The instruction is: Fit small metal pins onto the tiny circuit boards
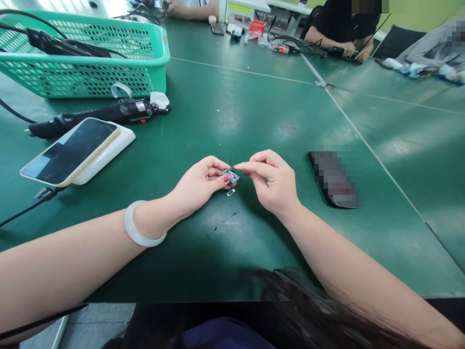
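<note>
Between the thumb and fingers of my left hand [203, 182] is a small grey-blue part [231, 176] with fine detail on its upper face; its exact kind is too small to tell. My right hand [274, 182] is close on the right, its index finger reaching toward the part's upper edge and its thumb tucked below. Whether that hand pinches something tiny is unclear. On the table just under the part lies a small white rectangular frame [231, 192] with an opening in its middle.
A green basket [165, 63] holds black corded tools at the far left. Before it lie a black electric screwdriver [119, 111] and a phone [72, 152] on a white stand. A dark, blurred-out object [336, 182] rests at right. Other people work across the green table [232, 116].
</note>
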Demonstrator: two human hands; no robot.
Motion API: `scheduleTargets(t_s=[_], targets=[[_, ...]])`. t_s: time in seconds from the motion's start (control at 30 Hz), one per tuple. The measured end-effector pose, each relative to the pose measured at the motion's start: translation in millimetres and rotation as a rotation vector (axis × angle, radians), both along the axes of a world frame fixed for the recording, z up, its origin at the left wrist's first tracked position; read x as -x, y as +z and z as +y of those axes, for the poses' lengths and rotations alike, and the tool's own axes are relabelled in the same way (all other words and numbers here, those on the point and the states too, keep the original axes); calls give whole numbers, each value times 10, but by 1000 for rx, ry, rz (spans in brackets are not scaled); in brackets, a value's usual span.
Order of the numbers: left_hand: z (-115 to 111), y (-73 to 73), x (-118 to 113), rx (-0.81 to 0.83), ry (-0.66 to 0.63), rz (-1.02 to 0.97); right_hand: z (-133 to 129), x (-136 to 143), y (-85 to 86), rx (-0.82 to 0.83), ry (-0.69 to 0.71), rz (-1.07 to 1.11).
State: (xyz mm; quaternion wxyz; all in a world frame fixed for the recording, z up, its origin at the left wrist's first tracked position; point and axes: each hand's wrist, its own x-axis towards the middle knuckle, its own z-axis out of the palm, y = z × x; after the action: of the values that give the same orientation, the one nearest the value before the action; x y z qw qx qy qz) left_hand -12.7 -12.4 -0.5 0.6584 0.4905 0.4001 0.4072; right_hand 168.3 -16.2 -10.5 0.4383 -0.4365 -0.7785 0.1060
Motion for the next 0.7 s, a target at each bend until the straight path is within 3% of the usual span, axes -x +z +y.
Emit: scheduleTargets(t_s=[0.27, 0.5, 0.6, 0.7], targets=[[73, -86, 17, 12, 226, -8, -59, 70, -15, 260, -61, -161], [82, -101, 19, 8, 233, 27, -91, 239, -41, 286, -53, -396], [72, -76, 15, 19, 233, 47, -87, 215, -8, 288, -57, -320], [57, -56, 17, -2, 204, 74, -91, 165, 30, 345, -81, -14]])
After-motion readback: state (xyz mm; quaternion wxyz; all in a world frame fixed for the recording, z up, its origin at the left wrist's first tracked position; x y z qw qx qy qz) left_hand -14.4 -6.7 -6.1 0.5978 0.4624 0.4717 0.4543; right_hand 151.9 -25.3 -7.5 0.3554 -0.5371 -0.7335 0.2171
